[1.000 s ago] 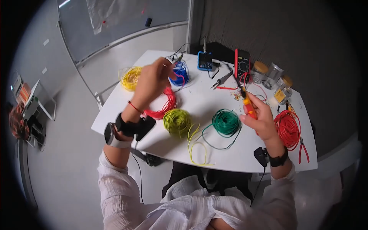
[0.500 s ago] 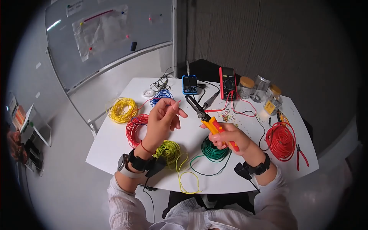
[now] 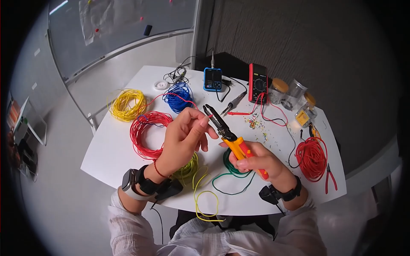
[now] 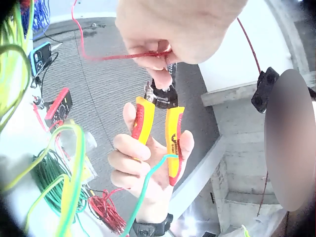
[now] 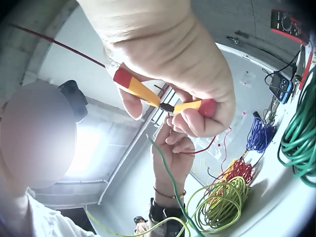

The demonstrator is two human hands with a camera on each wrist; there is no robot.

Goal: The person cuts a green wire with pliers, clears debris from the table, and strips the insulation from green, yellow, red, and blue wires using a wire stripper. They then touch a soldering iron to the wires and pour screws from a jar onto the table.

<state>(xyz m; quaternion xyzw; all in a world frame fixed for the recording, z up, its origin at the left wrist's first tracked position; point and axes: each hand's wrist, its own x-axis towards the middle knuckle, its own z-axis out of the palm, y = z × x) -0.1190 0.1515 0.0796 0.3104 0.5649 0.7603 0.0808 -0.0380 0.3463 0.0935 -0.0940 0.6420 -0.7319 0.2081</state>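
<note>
My left hand (image 3: pixel 186 134) pinches the end of a thin red wire (image 4: pixel 111 58), which runs back past the blue wire coil (image 3: pixel 177 99). My right hand (image 3: pixel 267 164) holds a pair of wire strippers (image 3: pixel 242 148) with yellow and red handles and a black head. The handles stand spread apart in the left wrist view, with fingers and thumb around them. The stripper head is right at the left fingertips, where it overlaps the wire end in the head view. Below the hands lie a red wire coil (image 3: pixel 139 132), a yellow-green coil (image 3: pixel 187 170) and a partly hidden green coil (image 3: pixel 229 160).
At the back are a yellow wire coil (image 3: pixel 128 105), a blue handheld meter (image 3: pixel 212 80), a red multimeter (image 3: pixel 258 85) and lidded jars (image 3: pixel 279 88). On the right lie another red coil (image 3: pixel 310 158) and red-handled pliers (image 3: pixel 329 179). Small coloured bits (image 3: pixel 255 122) are scattered mid-table.
My left hand has come back from over the blue coil, drawing the red wire along. My right hand has carried the strippers leftward, and their head now meets the left fingertips.
</note>
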